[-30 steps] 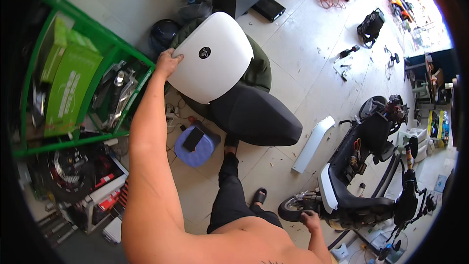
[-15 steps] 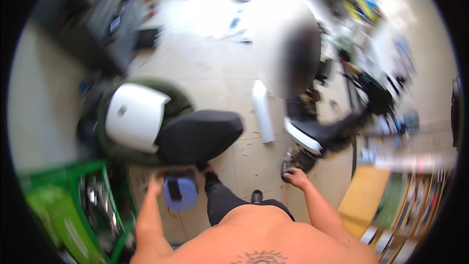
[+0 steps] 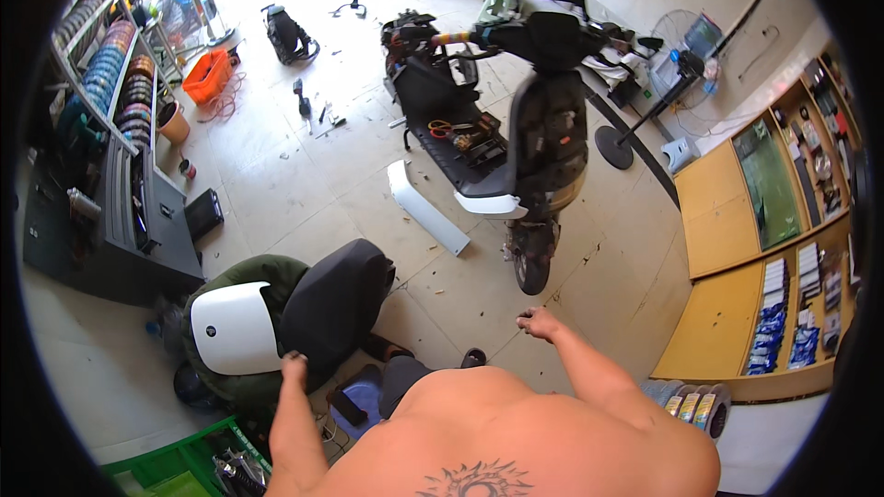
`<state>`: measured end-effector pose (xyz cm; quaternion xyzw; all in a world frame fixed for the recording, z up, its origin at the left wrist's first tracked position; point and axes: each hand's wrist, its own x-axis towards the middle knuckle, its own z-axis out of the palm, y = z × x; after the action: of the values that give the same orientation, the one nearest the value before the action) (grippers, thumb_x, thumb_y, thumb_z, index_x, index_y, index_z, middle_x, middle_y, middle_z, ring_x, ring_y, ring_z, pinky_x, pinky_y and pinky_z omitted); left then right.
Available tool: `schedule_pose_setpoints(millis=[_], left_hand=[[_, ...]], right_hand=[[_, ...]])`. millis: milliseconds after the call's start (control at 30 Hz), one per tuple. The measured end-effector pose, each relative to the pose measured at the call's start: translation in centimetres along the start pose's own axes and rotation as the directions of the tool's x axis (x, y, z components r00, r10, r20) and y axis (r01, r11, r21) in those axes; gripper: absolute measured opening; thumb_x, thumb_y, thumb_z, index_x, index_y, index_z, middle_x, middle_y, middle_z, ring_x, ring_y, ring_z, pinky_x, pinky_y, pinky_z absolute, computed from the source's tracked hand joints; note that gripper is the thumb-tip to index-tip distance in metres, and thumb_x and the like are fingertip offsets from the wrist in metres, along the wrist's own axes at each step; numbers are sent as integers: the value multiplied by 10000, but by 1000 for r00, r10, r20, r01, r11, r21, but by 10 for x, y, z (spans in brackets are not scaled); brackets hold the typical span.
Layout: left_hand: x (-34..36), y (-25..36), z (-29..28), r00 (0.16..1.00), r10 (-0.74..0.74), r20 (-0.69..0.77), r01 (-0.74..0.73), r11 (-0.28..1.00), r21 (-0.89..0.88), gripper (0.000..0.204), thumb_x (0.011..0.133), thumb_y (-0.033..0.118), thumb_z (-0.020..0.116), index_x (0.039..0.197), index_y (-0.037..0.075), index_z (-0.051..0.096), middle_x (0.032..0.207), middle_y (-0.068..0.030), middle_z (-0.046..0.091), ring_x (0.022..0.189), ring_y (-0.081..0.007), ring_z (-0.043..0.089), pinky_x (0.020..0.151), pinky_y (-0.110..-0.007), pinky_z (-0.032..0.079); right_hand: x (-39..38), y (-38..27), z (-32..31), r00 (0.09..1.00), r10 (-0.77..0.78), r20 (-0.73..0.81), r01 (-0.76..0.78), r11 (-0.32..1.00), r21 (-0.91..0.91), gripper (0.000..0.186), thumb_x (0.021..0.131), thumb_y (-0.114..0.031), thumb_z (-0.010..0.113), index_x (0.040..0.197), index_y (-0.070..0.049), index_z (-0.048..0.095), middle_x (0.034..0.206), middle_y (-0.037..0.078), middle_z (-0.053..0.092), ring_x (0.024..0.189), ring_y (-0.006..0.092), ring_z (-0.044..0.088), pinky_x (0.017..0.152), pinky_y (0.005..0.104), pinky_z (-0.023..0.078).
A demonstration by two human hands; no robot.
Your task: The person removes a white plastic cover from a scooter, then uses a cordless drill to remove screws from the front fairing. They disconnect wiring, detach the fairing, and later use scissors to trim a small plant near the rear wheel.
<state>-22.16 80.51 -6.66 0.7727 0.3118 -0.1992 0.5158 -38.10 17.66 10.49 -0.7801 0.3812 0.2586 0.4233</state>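
A white curved plastic panel (image 3: pixel 241 340) lies on a dark green soft rounded bag (image 3: pixel 267 269), its right edge beside a long black padded seat (image 3: pixel 333 308). The left hand (image 3: pixel 294 368), fingers curled, is at that edge; contact or grip cannot be told. The right hand (image 3: pixel 540 323), half curled, contents unclear, is above pale tiled floor (image 3: pixel 599 258) near a black stripped scooter's wheel (image 3: pixel 532 273). Floor separates seat from scooter, narrowed by a bent white strip (image 3: pixel 428 212).

Workshop with part-stripped scooter (image 3: pixel 541 129)

Black emblem (image 3: pixel 211 331) on white panel (image 3: pixel 241 320), illegible
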Motion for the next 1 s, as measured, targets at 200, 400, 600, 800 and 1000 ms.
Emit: schedule_pose_setpoints(millis=[200,400,600,800,1000], left_hand=[[-21,82,54,994,110,16,-110,994,-14,420,844,96,627,1244,-11,559,1121,-133,634,987,-241,615,856,-371,499],[-101,189,199,908,-211,362,200,977,69,364,894,141,588,1255,128,543,1027,-40,634,799,-184,598,676,-364,490],[43,254,355,837,-254,485,202,967,157,362,899,153,596,1257,141,545,1104,-56,628,910,-203,591,795,-413,486],[183,369,624,773,-139,620,138,989,49,452,875,282,648,1273,100,538,1091,-69,636,934,-233,590,796,-418,482],[282,451,813,903,107,417,-11,974,-226,609,742,288,779,1211,-44,577,1172,-157,633,989,-249,639,842,-352,505]], right_hand=[[-15,151,-29,965,240,-105,-183,905,384,259,890,-216,607,1039,-7,649,816,64,661,642,152,577,538,303,454],[-79,379,5,656,755,20,-601,505,619,123,744,-49,602,631,-32,556,540,108,521,408,204,481,339,398,319],[-109,300,9,614,777,137,-699,454,552,294,852,-254,620,980,3,684,879,144,688,790,243,644,700,381,497],[-41,204,-9,591,796,131,-682,407,608,368,936,-286,570,1232,-71,609,1087,129,681,936,283,653,841,392,527],[70,31,-48,896,414,-160,-376,900,223,329,905,-257,606,1156,-47,640,975,93,690,875,217,647,797,357,518]])
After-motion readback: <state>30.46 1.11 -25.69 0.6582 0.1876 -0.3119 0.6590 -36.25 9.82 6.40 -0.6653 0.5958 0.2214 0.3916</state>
